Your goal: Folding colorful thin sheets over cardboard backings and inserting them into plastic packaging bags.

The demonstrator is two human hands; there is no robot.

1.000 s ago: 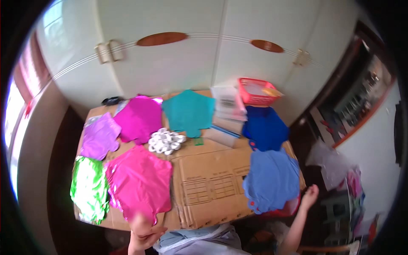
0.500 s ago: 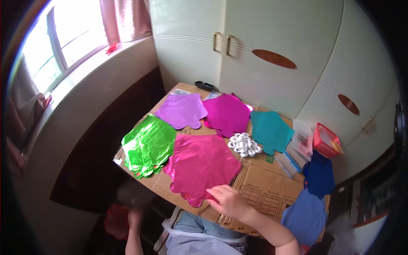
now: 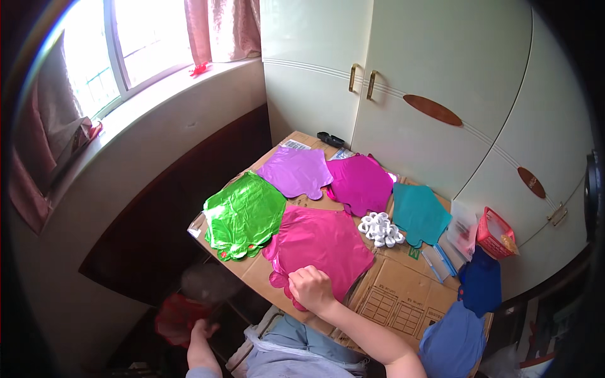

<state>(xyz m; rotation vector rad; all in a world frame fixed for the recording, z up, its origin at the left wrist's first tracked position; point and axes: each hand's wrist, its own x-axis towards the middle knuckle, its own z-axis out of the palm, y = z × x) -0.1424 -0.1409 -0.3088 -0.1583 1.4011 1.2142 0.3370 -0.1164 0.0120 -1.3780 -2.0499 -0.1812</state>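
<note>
My right hand (image 3: 311,286) lies over the front part of a stack of shiny pink foil pieces (image 3: 324,242), flat like uninflated balloons. Its fingers are curled closed at the foil; the fingertips are hidden. Below the table's left front edge, my left hand (image 3: 205,330) hangs beside a red thing (image 3: 178,320), its thumb apart from the fingers; nothing shows in it. A hazy clear plastic bag (image 3: 208,281) sits just above that hand. Around the pink stack lie similar green foil pieces (image 3: 244,214), lilac ones (image 3: 294,170) and magenta ones (image 3: 360,183).
Cardboard (image 3: 394,293) covers the table. White rings (image 3: 380,230) are heaped near teal foil (image 3: 421,213). At the right are a red basket (image 3: 496,233), a blue-edged box (image 3: 441,259), dark blue foil (image 3: 482,283) and lighter blue foil (image 3: 452,340). Cupboards (image 3: 435,57) stand behind.
The view has shifted, so the table sits farther right and slightly lower. My right hand has moved left across the pink foil, its fingers now curled. The left hand's motion blur is gone.
</note>
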